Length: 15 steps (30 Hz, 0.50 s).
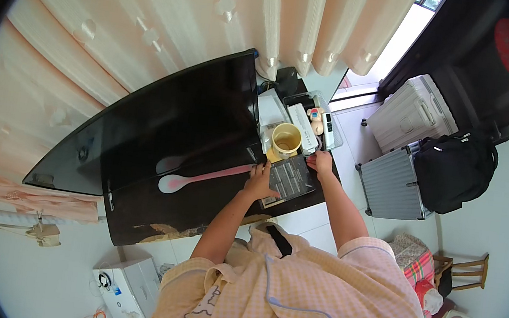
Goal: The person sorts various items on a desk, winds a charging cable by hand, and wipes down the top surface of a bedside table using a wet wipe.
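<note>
A flat dark box (290, 179) with light printing lies at the right end of the dark tabletop. My left hand (258, 183) grips its left side, thumb on the near edge and fingers toward the far corner. At the box's far right corner is my right hand (321, 162), its fingers curled against it and partly hidden. Just beyond the box stands a yellow cup (286, 139), open end up. A long pink and white paddle-shaped thing (195, 178) lies left of my left hand.
Behind the cup, a clear plastic bin (335, 137) holds a small figure (315, 122) and white boxes. A large black screen (178, 105) leans over the table's left part. Two suitcases (413, 112) (394, 186) and a black backpack (456, 171) stand right.
</note>
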Each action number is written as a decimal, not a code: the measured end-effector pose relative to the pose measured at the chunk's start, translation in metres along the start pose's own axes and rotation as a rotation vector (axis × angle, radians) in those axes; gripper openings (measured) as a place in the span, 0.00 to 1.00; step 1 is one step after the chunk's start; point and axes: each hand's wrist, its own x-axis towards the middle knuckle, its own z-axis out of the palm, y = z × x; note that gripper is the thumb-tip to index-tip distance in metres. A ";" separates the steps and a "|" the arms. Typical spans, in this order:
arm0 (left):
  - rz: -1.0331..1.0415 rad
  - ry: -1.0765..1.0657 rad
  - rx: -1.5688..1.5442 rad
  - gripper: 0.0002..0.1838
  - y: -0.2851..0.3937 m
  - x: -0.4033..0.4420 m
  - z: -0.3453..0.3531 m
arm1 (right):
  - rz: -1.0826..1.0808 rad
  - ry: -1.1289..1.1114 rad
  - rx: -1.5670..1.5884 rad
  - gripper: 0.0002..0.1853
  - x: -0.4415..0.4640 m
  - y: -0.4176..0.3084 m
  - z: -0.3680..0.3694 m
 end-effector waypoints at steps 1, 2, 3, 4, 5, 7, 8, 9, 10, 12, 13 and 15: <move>0.014 -0.106 -0.043 0.59 0.001 0.004 -0.002 | 0.010 0.004 -0.022 0.10 -0.003 -0.004 0.000; 0.014 -0.119 -0.056 0.60 -0.001 0.004 -0.003 | 0.021 0.011 -0.022 0.10 -0.005 -0.007 0.001; 0.020 -0.122 -0.055 0.60 -0.002 0.004 -0.005 | 0.035 0.017 -0.023 0.10 -0.005 -0.006 0.000; 0.051 -0.127 -0.051 0.60 -0.004 0.003 -0.006 | 0.039 0.016 -0.045 0.10 -0.004 -0.007 0.000; 0.081 -0.133 -0.046 0.60 -0.005 0.002 -0.007 | 0.041 0.017 -0.042 0.10 -0.003 -0.006 0.001; 0.093 -0.138 -0.048 0.60 -0.006 0.000 -0.007 | 0.040 -0.006 -0.053 0.10 -0.004 -0.007 0.002; 0.106 -0.139 -0.055 0.60 -0.005 0.000 -0.006 | 0.043 -0.006 -0.051 0.10 -0.004 -0.006 0.003; 0.106 -0.141 -0.054 0.60 -0.006 -0.001 -0.003 | 0.038 -0.037 -0.066 0.10 -0.005 -0.007 0.004; 0.124 -0.111 -0.061 0.60 -0.007 -0.001 0.001 | 0.032 -0.068 -0.081 0.10 -0.006 -0.008 0.005; 0.141 -0.082 -0.067 0.60 -0.009 -0.001 0.004 | 0.025 -0.060 -0.093 0.10 -0.007 -0.006 0.009; 0.140 -0.078 -0.066 0.60 -0.009 -0.001 0.005 | 0.019 -0.051 -0.107 0.10 -0.006 -0.005 0.010; 0.139 -0.074 -0.064 0.60 -0.007 -0.003 0.004 | 0.001 -0.046 -0.096 0.12 -0.004 0.003 0.009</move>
